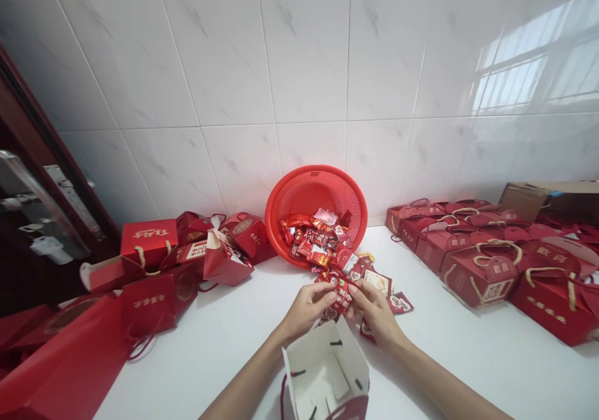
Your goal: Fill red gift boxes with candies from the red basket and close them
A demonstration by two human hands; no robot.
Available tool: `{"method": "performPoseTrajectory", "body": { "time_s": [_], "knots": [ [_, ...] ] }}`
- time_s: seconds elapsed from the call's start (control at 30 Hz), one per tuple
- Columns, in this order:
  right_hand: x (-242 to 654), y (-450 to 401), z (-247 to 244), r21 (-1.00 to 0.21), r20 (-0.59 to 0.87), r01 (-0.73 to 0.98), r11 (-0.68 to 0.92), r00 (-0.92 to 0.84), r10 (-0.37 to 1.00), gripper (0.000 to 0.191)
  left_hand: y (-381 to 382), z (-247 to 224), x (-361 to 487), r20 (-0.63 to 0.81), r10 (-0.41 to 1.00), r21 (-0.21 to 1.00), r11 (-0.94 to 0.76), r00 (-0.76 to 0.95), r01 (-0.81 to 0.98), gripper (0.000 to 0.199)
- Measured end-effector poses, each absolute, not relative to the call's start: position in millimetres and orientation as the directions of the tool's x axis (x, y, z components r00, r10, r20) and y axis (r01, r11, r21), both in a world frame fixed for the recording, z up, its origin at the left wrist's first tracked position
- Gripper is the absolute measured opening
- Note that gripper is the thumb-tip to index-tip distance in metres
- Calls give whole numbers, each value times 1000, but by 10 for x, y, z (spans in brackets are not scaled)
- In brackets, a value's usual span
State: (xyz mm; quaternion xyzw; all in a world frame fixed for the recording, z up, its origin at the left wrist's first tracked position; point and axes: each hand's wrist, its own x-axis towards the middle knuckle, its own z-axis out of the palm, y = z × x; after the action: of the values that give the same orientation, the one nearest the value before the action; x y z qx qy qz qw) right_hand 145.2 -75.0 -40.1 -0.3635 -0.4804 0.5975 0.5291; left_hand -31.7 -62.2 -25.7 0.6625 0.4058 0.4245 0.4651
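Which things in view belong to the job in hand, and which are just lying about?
In the work, it seems:
red printed packet held by left hand and right hand
open red cardboard box, white inside
round red plastic basket
small, mostly red wrapped packets

Lying about, apparently:
red cardboard boxes at left, perhaps related
rope-handled red cardboard boxes at right, perhaps related
brown cardboard carton

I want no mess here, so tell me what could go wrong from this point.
1. The red basket tilts toward the person, with loose packets spread at its mouth; more might slide out.
2. The red packet is held at the fingertips of the left hand and right hand, so it could slip.
3. The open box stands close below both hands; a careless movement might knock it.
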Motion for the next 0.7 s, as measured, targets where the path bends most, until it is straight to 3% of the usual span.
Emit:
{"method": "performPoseTrajectory", "body": {
  "time_s": [0.53, 0.7],
  "knots": [
    [1419, -746, -387, -971, 135, -212, 109, -112, 984, 55, -644, -280, -330, 193, 900, 914, -310, 391, 262, 52],
    [1485, -714, -393, -969, 164, -191, 156, -30, 986, 53, -640, -294, -371, 263, 905, 830, -389, 333, 400, 31]
  ]
}}
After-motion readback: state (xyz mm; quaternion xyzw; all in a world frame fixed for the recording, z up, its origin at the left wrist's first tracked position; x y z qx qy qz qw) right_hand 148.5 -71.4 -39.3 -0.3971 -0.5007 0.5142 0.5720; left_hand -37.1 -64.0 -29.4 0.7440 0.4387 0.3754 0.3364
